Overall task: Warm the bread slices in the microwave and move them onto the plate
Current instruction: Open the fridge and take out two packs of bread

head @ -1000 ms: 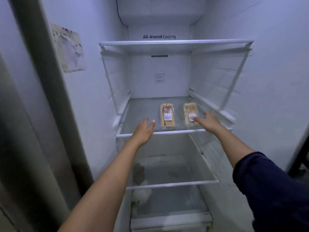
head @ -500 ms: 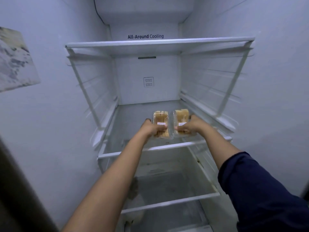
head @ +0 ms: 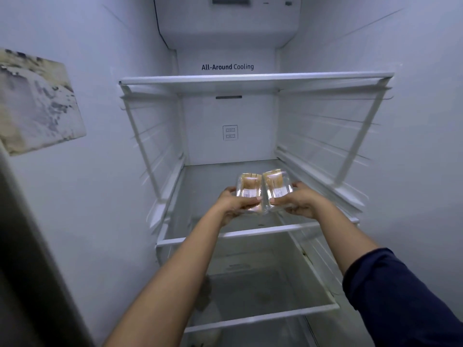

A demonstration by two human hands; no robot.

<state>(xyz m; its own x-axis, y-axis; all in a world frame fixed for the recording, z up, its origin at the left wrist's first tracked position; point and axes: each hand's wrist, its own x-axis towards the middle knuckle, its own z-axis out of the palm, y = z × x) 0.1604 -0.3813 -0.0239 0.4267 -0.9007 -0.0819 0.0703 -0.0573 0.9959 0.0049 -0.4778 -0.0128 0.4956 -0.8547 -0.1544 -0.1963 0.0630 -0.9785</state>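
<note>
- Inside the open fridge, seen from the head camera, the left hand grips the left bread box and the right hand grips the right bread box, with the fingers closed around the near ends.
- Both boxes are held side by side, touching each other, just above the middle glass shelf; I cannot tell if the far ends touch it.
- My judgement is that the step is to take the bread out of the fridge, so the task is only at its beginning; no microwave or plate is visible.
- To do it well, the person should keep the boxes level, pull them straight toward the body over the shelf's front edge, and not squeeze hard.
- Each box is of thin clear plastic, shiny, with rounded corners and a white label; such plastic probably bends and slips easily.
- Pale brown slices show through the lids and look soft.
- Shelves are smooth glass with white plastic rims, and the walls are plain white.
</note>
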